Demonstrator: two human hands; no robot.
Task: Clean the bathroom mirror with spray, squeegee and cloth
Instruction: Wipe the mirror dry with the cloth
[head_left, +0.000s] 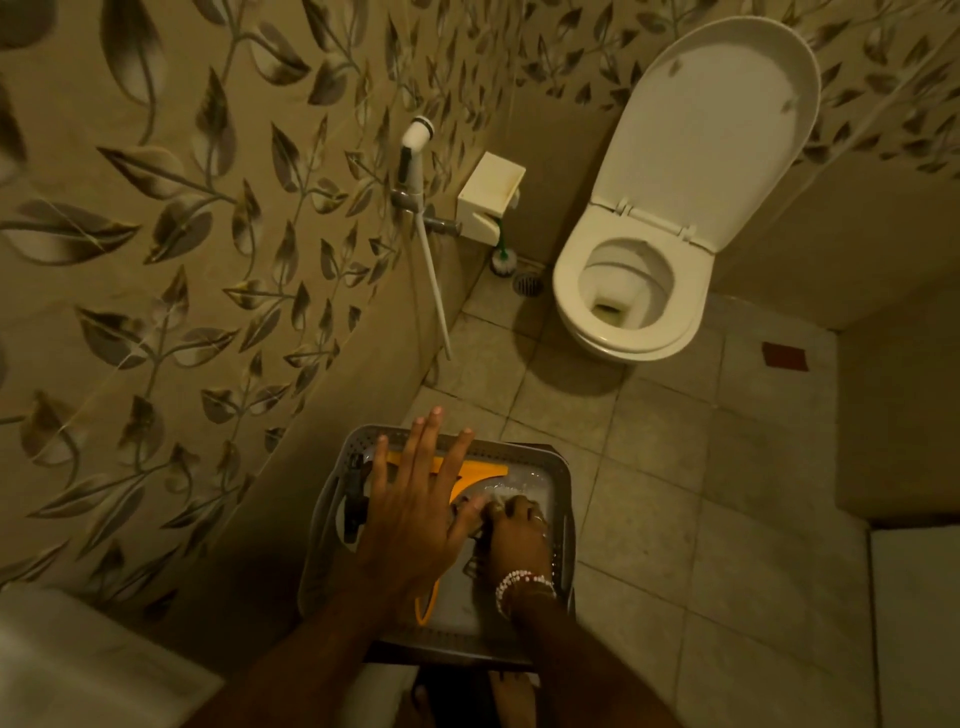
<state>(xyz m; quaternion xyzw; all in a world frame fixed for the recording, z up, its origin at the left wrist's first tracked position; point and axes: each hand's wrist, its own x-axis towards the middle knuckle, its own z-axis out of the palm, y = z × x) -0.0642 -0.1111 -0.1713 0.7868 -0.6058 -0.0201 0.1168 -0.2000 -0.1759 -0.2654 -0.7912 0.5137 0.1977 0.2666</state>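
Observation:
A grey perforated basket (563, 499) stands on the floor below me. Inside it lies a yellow squeegee (480, 475), its blade across the far end and its handle running toward me under my hands. My left hand (410, 519) hovers flat over the basket with fingers spread, holding nothing. My right hand (517, 530), with a bead bracelet on the wrist, is down inside the basket, closed on something pale; I cannot tell whether it is the cloth or a bottle. A dark object (356, 501) sits at the basket's left side. No mirror is in view.
A white toilet (631, 291) with its lid up stands ahead on the tiled floor. A hand sprayer (415, 137) with hose and a white wall box (491, 197) hang on the leaf-patterned wall at left. A toilet brush (503, 260) and floor drain (527, 284) are beyond.

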